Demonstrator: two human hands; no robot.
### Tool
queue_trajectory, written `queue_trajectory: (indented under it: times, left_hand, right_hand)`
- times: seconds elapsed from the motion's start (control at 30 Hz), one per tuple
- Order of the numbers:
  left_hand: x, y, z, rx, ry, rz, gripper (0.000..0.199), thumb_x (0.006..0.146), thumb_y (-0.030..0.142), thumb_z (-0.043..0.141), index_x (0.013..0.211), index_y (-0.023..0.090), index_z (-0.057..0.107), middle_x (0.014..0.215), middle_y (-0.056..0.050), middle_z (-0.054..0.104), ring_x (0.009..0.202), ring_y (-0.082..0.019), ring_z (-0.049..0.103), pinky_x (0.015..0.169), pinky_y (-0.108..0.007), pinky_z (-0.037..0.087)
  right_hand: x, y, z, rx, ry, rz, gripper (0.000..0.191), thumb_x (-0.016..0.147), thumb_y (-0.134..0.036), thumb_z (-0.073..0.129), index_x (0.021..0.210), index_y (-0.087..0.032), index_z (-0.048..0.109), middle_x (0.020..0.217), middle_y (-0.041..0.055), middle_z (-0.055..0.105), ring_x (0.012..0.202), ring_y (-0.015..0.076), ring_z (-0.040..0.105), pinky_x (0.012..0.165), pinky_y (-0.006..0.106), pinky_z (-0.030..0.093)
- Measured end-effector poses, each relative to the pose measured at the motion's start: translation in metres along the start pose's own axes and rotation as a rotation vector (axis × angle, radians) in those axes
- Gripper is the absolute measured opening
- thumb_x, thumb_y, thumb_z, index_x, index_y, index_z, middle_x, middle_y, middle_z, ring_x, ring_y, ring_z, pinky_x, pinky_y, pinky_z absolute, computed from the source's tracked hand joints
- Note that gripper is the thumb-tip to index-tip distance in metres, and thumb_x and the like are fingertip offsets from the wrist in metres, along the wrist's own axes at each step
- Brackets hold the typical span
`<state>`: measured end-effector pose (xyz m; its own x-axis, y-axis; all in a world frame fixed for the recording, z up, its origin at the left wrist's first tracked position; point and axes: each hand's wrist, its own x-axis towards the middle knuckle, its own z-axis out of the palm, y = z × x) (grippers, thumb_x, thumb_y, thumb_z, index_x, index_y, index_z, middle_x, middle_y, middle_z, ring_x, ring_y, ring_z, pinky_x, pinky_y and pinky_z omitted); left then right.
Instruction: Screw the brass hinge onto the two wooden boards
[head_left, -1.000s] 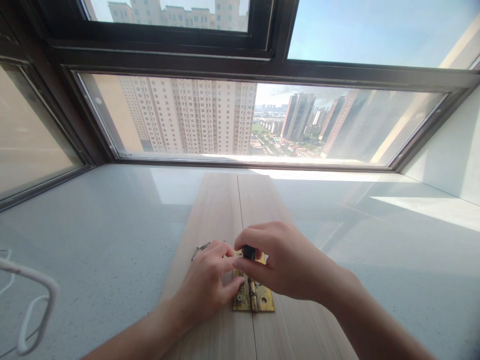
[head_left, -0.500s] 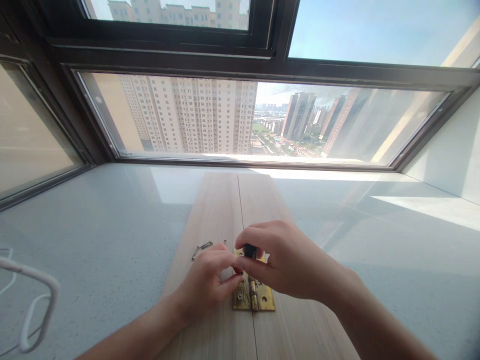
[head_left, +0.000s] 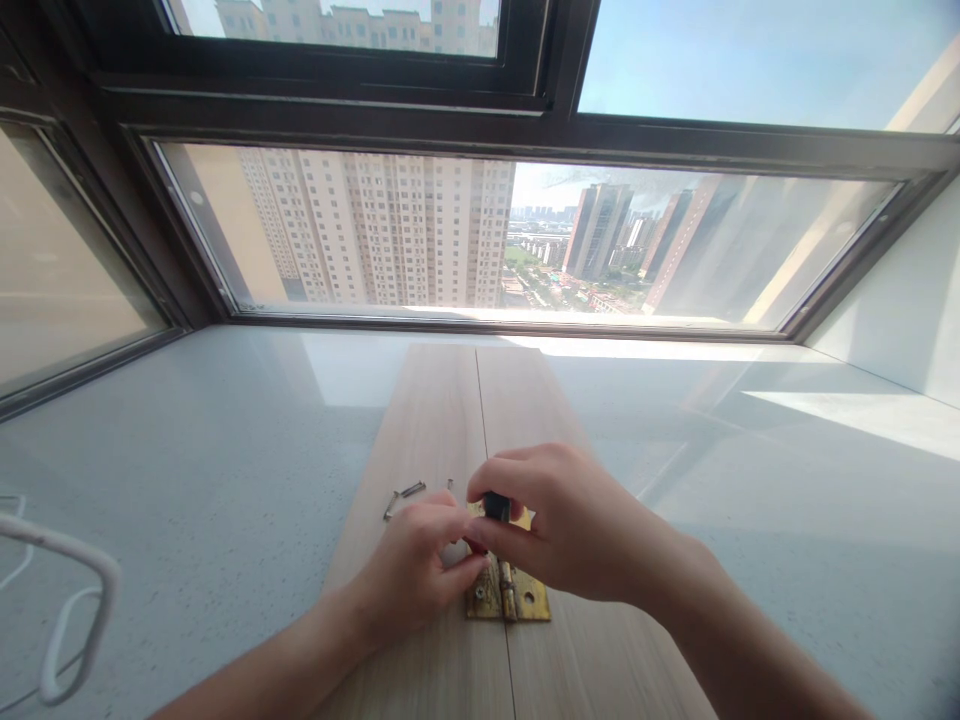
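A brass hinge lies across the seam between two pale wooden boards, and a screw head shows in its lower left hole. Over the hinge, my right hand is closed round the black handle of a small tool. My left hand is beside it on the left, fingers pinched at the hinge's left leaf near a small red part; what it holds is mostly hidden. Several loose screws lie on the left board above my left hand.
The boards rest on a speckled white surface in front of a dark-framed window. A white wire-like frame stands at the lower left edge of the view. Sunlight falls on the right side.
The black handle and the fingers of my right hand have shifted slightly left. My left hand has barely moved.
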<state>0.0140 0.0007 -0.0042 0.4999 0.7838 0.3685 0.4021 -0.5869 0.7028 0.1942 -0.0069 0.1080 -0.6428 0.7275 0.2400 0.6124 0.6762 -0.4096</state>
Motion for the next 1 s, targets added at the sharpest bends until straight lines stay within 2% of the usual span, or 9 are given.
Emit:
queue_trajectory:
  times: [0.27, 0.53, 0.8, 1.0]
  left_hand:
    - [0.0031, 0.0039, 0.0000, -0.037, 0.011, 0.021, 0.016, 0.070, 0.003, 0.061, 0.071, 0.018, 0.065, 0.077, 0.000, 0.067, 0.075, -0.017, 0.060, 0.068, -0.027, 0.042]
    - [0.0016, 0.0018, 0.0009, -0.013, -0.012, 0.003, 0.014, 0.073, 0.006, 0.064, 0.075, 0.018, 0.069, 0.081, -0.001, 0.068, 0.081, -0.019, 0.063, 0.073, -0.029, 0.044]
    - [0.0020, -0.0025, 0.0025, -0.032, -0.011, -0.008, 0.010, 0.073, 0.010, 0.067, 0.078, 0.018, 0.072, 0.088, -0.004, 0.071, 0.083, -0.021, 0.065, 0.076, -0.031, 0.045]
    - [0.0026, -0.0012, 0.0018, -0.051, -0.001, 0.033, 0.010, 0.071, 0.008, 0.065, 0.070, 0.017, 0.063, 0.078, 0.000, 0.067, 0.078, -0.017, 0.060, 0.071, -0.027, 0.041]
  right_hand:
    - [0.0017, 0.0016, 0.0039, 0.028, -0.038, 0.004, 0.009, 0.081, -0.021, 0.068, 0.086, -0.014, 0.072, 0.071, 0.0005, 0.066, 0.062, 0.0125, 0.055, 0.057, 0.024, 0.036]
    - [0.0015, 0.0039, 0.0039, 0.076, 0.006, -0.008, 0.007, 0.082, -0.018, 0.067, 0.087, -0.014, 0.071, 0.072, 0.0004, 0.066, 0.063, 0.0119, 0.056, 0.059, 0.024, 0.037]
    - [0.0022, 0.0082, 0.0081, 0.035, 0.026, -0.007, 0.009, 0.083, -0.023, 0.068, 0.086, -0.014, 0.071, 0.070, -0.0001, 0.066, 0.061, 0.0118, 0.056, 0.057, 0.024, 0.035]
    - [0.0036, 0.0048, 0.0094, -0.013, 0.019, -0.017, 0.007, 0.080, -0.021, 0.070, 0.082, -0.014, 0.071, 0.069, 0.0002, 0.066, 0.060, 0.0123, 0.054, 0.056, 0.024, 0.034]
